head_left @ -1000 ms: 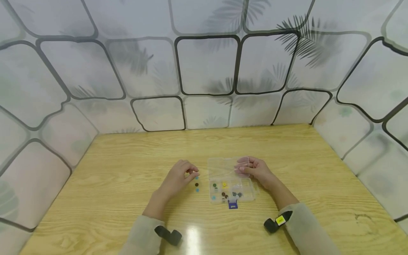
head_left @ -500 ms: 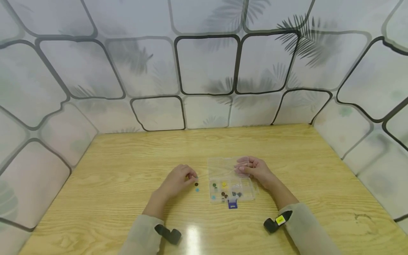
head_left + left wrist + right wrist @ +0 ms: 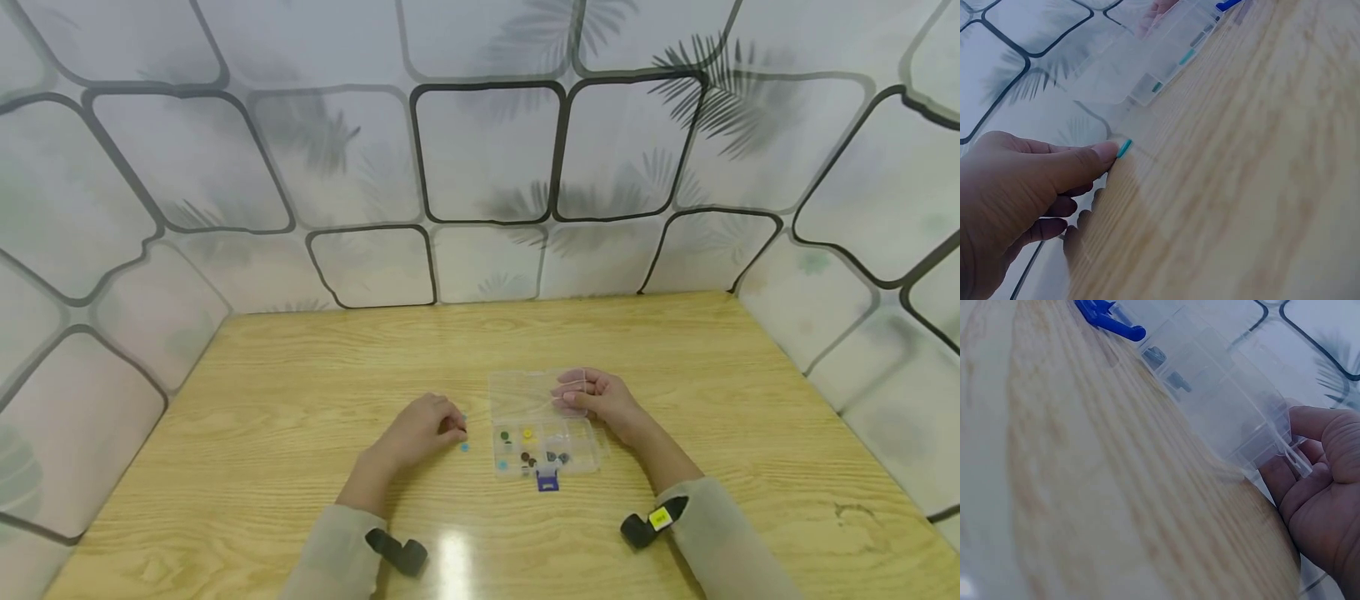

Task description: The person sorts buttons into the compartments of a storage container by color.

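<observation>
My left hand [image 3: 422,429] is on the table left of the clear compartment box, thumb and forefinger pinching at a small brown button, mostly covered by the fingertips. A light blue button [image 3: 464,447] lies just nearer than them; another [image 3: 463,416] shows beyond. In the left wrist view, a teal button [image 3: 1124,148] appears beside the thumb tip. My right hand [image 3: 606,407] grips the raised clear lid [image 3: 525,395] at its right side, some fingers behind it. The box [image 3: 587,454] stands open, with green, yellow, brown, blue and dark grey buttons in separate compartments.
A blue latch [image 3: 547,481] sticks out from the box's near edge. The wooden table [image 3: 300,375] reaches a patterned cloth wall [image 3: 487,262] at the back and sides. Black wrist cameras [image 3: 397,553] sit on both sleeves.
My left hand first drew back a little, then came down over the brown button, which its fingertips now mostly cover. The right hand and the lid have stayed still.
</observation>
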Demonstrator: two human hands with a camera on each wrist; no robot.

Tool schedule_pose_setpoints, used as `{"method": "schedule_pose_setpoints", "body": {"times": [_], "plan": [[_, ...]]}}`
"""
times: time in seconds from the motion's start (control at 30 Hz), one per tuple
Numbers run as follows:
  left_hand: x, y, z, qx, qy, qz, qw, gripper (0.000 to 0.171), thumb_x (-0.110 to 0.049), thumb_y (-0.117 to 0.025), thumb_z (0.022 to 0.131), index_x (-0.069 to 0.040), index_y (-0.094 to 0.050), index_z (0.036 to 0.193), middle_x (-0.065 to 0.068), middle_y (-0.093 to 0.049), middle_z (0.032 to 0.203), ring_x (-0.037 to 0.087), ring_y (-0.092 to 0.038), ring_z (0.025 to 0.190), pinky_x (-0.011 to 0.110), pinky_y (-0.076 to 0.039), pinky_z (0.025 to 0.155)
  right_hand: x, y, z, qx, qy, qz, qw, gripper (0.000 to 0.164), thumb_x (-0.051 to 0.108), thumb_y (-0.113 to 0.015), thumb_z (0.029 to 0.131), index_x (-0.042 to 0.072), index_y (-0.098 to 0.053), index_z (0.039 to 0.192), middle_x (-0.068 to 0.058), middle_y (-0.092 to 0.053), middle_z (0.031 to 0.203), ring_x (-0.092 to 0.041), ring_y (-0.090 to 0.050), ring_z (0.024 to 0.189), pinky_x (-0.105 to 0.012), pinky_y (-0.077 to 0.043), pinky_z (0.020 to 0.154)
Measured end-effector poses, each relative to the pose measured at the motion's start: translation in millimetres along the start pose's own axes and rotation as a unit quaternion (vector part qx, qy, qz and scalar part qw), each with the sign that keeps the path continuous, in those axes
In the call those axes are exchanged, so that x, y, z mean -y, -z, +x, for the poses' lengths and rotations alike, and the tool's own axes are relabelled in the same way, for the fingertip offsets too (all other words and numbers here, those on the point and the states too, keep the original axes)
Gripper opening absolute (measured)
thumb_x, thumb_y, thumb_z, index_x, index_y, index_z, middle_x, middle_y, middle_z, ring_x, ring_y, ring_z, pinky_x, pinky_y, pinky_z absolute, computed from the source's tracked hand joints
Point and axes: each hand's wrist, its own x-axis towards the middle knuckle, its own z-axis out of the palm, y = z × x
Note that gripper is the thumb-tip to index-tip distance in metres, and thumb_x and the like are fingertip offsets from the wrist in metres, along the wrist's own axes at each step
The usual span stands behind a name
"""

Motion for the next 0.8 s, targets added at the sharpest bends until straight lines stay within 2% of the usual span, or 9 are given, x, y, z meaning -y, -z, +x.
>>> {"method": "schedule_pose_setpoints", "body": {"times": [0.47,0.7,0.8], "plan": [[-1.8,-2.1,-1.2,-0.009,-0.022,0.067,0.9975,0.015,-0.03,-0.067,0.087,-0.015,-0.065,0.091,-0.009,-0.057,0.082,0.006,-0.045,0.076,0.022,-0.042,0.068,0.5,0.1,-0.9,-0.002,-0.002,-0.006,1.0,0.047,0.006,-0.064,0.089,-0.013,-0.042,0.126,0.0,-0.071,0.099,-0.014,-0.069,0.091,-0.029,-0.054,0.081],[-3.4,-0.5,-0.8,-0.019,-0.01,0.05,0.9985,0.017,-0.032,-0.065,0.089,-0.016,-0.065,0.094,-0.009,-0.059,0.087,0.006,-0.045,0.079,0.024,-0.044,0.071,-0.8,0.9,0.2,-0.004,-0.001,-0.012,1.0,0.046,0.007,-0.064,0.09,-0.013,-0.043,0.125,0.0,-0.071,0.099,-0.013,-0.069,0.091,-0.028,-0.053,0.081],[-5.4,1.3,0.5,-0.031,-0.017,0.052,0.998,0.014,-0.03,-0.065,0.089,-0.016,-0.065,0.093,-0.009,-0.06,0.089,0.007,-0.047,0.08,0.025,-0.045,0.072,-0.8,1.0,0.6,-0.003,-0.004,-0.008,1.0,0.047,0.007,-0.064,0.089,-0.012,-0.043,0.126,-0.002,-0.07,0.101,-0.014,-0.069,0.092,-0.029,-0.053,0.082]]}}
